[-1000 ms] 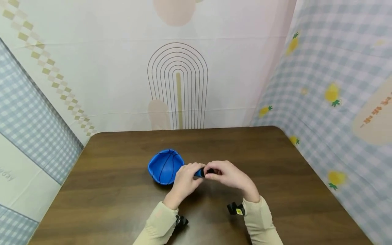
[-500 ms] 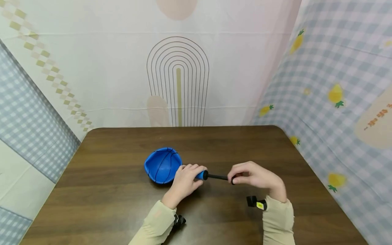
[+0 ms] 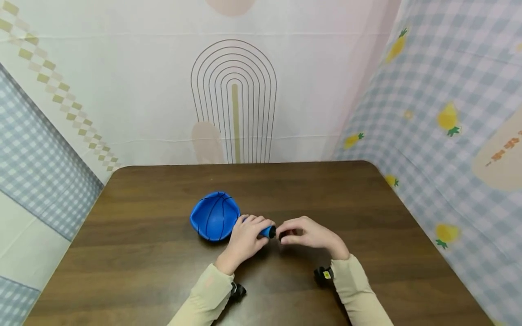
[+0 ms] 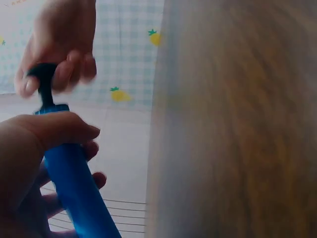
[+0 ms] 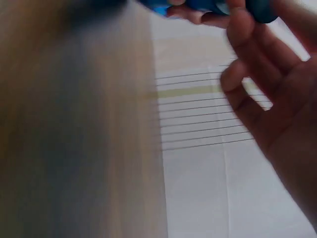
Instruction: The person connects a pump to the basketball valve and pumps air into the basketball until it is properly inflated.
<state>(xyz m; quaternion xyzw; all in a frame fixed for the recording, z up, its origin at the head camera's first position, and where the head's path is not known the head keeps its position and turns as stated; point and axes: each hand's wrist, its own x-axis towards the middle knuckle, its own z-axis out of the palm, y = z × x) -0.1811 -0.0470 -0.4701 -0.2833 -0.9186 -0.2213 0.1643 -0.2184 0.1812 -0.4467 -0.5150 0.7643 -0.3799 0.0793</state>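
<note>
My left hand (image 3: 244, 237) grips the blue barrel of a small hand pump (image 3: 267, 232), fingers curled round it. To its right, my right hand (image 3: 307, 233) pinches the pump's black handle (image 4: 43, 74) between thumb and fingers. Only a short stretch of the black rod shows between handle and barrel in the left wrist view. A caved-in blue basketball (image 3: 215, 216) with black lines sits on the table just left of the left hand, hollow side up. The pump's far end is hidden by the left hand, so I cannot tell whether it joins the ball.
The brown wooden table (image 3: 155, 262) extends around both hands. Black wrist cameras, one on the left sleeve (image 3: 238, 292) and another by the right sleeve (image 3: 323, 276), hang near the tabletop. Patterned cloth (image 3: 318, 90) stands behind the table and at both sides.
First my right hand pulled the pump handle out to the right, baring the long black rod. Since then it has pushed the handle back towards the barrel. My left hand stays nearly still.
</note>
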